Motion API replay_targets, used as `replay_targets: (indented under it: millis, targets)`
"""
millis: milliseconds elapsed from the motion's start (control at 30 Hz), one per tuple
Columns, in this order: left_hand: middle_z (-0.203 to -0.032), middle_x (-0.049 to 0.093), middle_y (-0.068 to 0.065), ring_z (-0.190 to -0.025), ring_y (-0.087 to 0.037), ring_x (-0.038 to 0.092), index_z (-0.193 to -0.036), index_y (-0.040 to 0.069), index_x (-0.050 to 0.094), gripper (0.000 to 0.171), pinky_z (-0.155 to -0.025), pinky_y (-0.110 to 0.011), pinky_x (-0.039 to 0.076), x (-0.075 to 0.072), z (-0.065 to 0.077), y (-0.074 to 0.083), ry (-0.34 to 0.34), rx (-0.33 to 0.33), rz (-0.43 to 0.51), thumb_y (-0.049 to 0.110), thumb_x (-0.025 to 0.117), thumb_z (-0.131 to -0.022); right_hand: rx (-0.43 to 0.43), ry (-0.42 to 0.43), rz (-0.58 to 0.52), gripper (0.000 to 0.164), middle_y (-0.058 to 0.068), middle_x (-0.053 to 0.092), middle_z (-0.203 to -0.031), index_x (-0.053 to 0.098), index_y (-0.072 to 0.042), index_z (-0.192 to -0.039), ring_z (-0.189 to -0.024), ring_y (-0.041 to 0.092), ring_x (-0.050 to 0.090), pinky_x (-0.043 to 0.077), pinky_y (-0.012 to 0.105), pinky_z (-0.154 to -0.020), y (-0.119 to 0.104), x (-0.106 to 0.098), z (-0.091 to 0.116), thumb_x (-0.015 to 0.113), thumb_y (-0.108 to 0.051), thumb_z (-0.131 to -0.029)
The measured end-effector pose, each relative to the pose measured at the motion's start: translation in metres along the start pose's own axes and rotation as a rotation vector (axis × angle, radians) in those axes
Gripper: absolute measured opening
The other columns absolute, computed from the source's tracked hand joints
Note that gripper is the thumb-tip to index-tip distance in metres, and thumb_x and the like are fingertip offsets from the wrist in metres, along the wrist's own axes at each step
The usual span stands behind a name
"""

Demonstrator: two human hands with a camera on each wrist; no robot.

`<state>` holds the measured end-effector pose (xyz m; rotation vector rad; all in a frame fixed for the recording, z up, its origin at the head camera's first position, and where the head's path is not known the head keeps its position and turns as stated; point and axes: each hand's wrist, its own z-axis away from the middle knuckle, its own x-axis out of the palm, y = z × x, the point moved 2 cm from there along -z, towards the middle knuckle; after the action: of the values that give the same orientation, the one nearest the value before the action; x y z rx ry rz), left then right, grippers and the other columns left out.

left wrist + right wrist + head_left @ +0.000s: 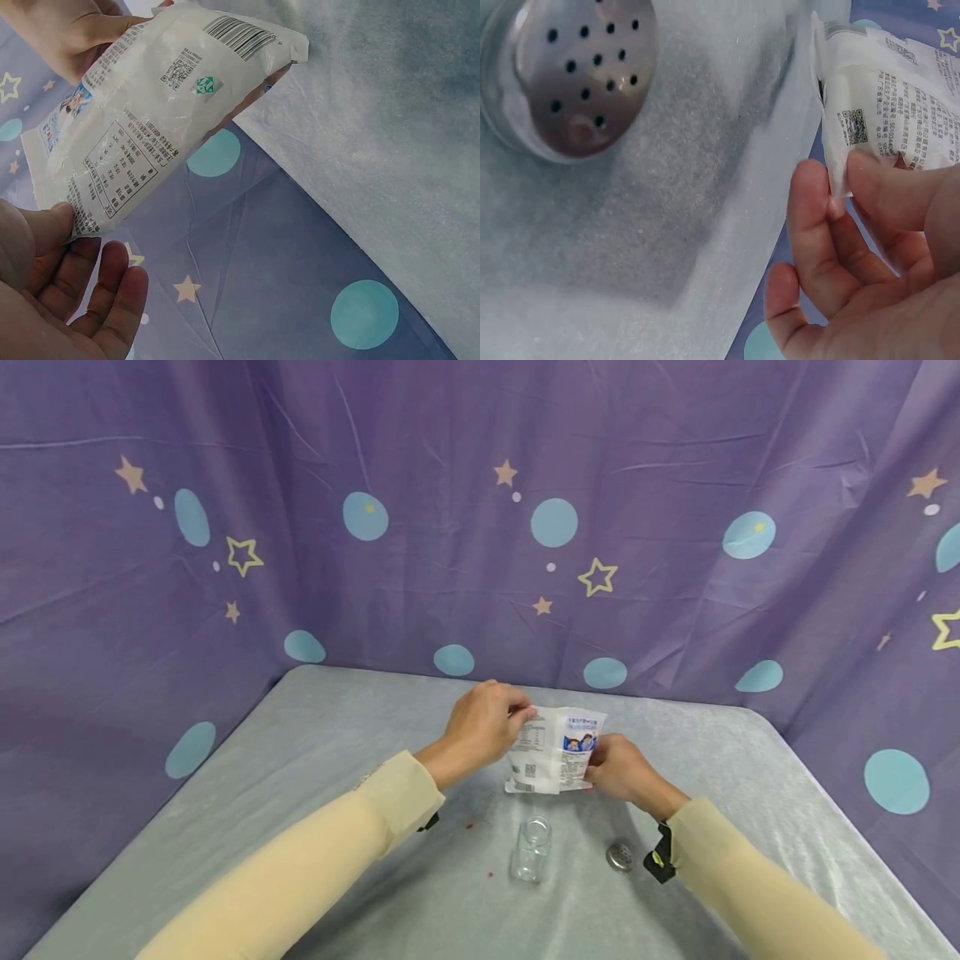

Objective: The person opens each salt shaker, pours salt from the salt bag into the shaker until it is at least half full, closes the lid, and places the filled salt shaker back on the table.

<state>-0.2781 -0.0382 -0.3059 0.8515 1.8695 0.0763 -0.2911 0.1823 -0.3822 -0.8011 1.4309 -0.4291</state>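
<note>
A white printed plastic packet (547, 752) is held up above the table between both hands. My left hand (489, 720) pinches its upper left corner between thumb and forefinger, the other fingers loosely bent in the left wrist view. My right hand (870, 232) pinches a lower edge on the packet's other side. In the left wrist view the packet (172, 112) shows a barcode, a QR code and a printed table. Below it on the cloth lies or stands a clear glass jar (532, 850); which, I cannot tell. Right of the jar is a perforated metal shaker lid (620, 856).
A pale grey-blue cloth (360, 718) covers the table. Behind and at the sides hangs a purple curtain (450, 552) with stars and blue spots. Small red specks (491, 874) lie left of the jar.
</note>
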Motion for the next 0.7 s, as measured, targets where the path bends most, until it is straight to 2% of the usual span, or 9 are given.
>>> replay_targets:
  millis: [133,367,567,700]
  targets:
    - [-0.088,0.074,0.006,-0.085,-0.016,0.061,-0.093,0.019,0.082,0.01,-0.075,-0.034,0.049,-0.002,0.002,0.001,0.001,0.002,0.004,0.023,0.073,-0.097,0.0,0.011,-0.031,0.019,0.012,0.076,-0.088,0.074,0.006,-0.103,-0.07,0.015,0.066,0.053,0.03,-0.062,0.0,-0.002,0.005,0.068,0.008,-0.085]
    - [-0.087,0.075,0.007,-0.082,-0.014,0.058,-0.094,0.018,0.082,0.011,-0.074,-0.033,0.048,-0.005,0.004,0.004,0.0,0.012,0.022,0.024,0.073,-0.097,0.003,0.016,-0.099,0.019,0.015,0.075,-0.093,0.071,0.01,-0.108,-0.076,0.018,0.067,0.059,0.044,-0.069,-0.002,-0.011,0.015,0.062,0.01,-0.091]
    - [-0.087,0.074,0.008,-0.083,-0.013,0.057,-0.095,0.019,0.082,0.011,-0.074,-0.032,0.047,-0.008,0.006,0.007,-0.008,0.025,0.041,0.024,0.073,-0.097,-0.005,0.034,-0.049,0.014,0.008,0.074,-0.087,0.073,0.004,-0.101,-0.071,0.017,0.062,0.053,0.032,-0.061,-0.001,-0.023,0.022,0.061,0.006,-0.095]
    - [-0.088,0.074,0.007,-0.086,-0.014,0.059,-0.095,0.019,0.082,0.01,-0.077,-0.034,0.048,-0.009,0.008,0.01,-0.02,0.032,0.043,0.024,0.074,-0.097,-0.006,0.043,-0.026,0.012,0.005,0.072,-0.083,0.073,0.001,-0.095,-0.069,0.017,0.061,0.05,0.03,-0.059,-0.002,-0.029,0.027,0.061,0.003,-0.096]
